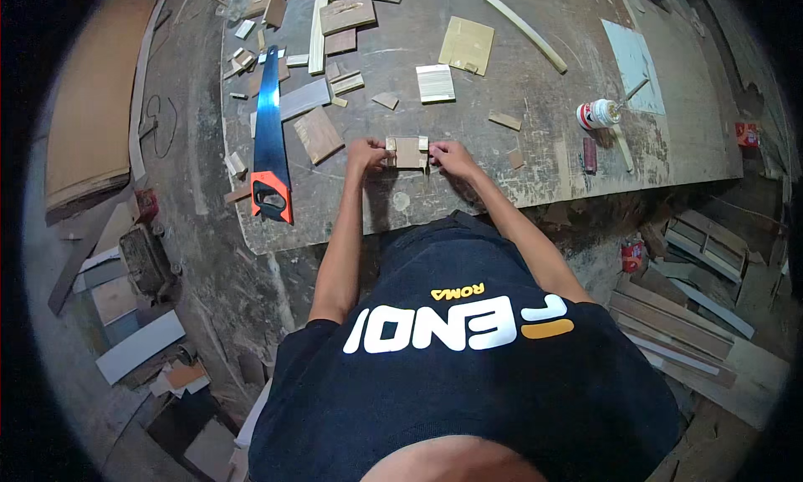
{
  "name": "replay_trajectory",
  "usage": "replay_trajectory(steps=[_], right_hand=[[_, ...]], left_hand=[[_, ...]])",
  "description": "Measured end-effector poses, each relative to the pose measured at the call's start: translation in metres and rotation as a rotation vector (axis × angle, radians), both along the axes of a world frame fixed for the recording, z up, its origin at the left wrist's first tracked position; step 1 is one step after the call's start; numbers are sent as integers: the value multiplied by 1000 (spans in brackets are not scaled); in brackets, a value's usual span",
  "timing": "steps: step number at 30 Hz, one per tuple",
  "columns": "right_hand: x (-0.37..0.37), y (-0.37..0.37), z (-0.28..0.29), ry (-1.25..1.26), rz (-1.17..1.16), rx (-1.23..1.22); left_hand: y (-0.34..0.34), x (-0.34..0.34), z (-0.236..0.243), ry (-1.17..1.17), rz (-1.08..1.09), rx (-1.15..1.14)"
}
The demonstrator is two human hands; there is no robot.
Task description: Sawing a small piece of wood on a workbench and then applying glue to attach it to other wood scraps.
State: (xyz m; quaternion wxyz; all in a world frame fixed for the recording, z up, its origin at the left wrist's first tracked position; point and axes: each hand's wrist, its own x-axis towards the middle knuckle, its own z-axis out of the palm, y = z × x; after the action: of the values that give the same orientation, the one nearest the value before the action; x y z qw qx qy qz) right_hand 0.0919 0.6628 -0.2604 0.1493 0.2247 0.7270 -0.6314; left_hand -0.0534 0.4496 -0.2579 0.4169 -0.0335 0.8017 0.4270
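A small wooden assembly [407,154], a flat piece with pale blocks at its sides, is near the front edge of the worktable [535,177]. My left hand [367,154] grips its left end with bent fingers. My right hand [450,158] pinches its right end. Just beyond it are a pale square board [435,83] and a small wood offcut [385,100]. To the left of my forearm lies a handsaw [269,122] with an orange and black handle.
A white glue bottle [597,114] lies at the right beside a dark reddish block [590,156]. Many wood scraps [347,15] cover the back left of the table. Large sheets [96,106] are at the far left; planks [677,327] and offcuts lie on the floor both sides.
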Motion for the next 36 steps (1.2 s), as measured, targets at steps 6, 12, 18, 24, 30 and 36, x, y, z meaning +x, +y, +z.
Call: replay_trajectory(steps=[6, 12, 18, 24, 30, 36], right_hand=[[6, 3, -4, -107, -153, -172], [9, 5, -6, -71, -201, -192], [8, -3, -6, -71, -222, -243], [15, 2, -10, -3, -184, -130], [33, 24, -14, 96, -322, 71], [55, 82, 32, 144, -520, 666]], left_hand=[[6, 23, 13, -48, 150, 108], [4, 37, 20, -156, 168, 147], [-9, 37, 1, 86, -44, 158], [-3, 46, 3, 335, -1, 120], [5, 43, 6, 213, 9, 181], [-5, 45, 9, 230, 6, 85]])
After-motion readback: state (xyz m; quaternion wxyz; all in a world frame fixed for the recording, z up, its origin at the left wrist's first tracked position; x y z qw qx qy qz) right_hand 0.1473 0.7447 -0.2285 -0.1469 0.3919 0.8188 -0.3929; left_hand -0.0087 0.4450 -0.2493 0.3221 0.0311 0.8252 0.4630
